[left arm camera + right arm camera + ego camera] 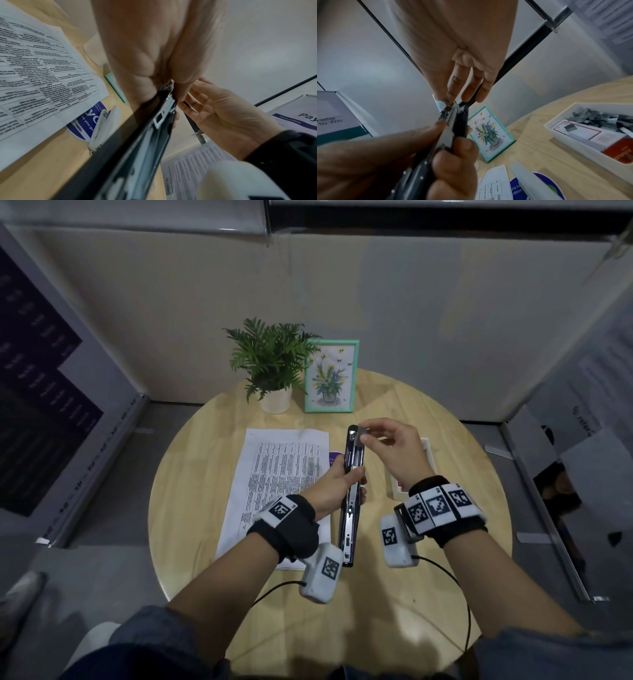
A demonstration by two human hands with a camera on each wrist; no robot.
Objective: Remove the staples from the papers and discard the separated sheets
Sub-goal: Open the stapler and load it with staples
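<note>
Gripping the long black stapler (352,491) mid-body, my left hand (330,486) held it above the table (191,474), nose toward 12 o'clock. My right hand (394,453) pinched something small at that nose; I couldn't tell what. The papers (274,484) lay flat at 9 o'clock of the stapler.

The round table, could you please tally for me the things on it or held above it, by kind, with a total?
Potted plant: 1
Picture frame: 1
Printed papers: 1 stack
Black stapler, gripped by the left hand, the right hand pinching at its far end: 1
White stapler: 1
Round blue sticker: 1
White tray of staples: 1
Total: 7
</note>
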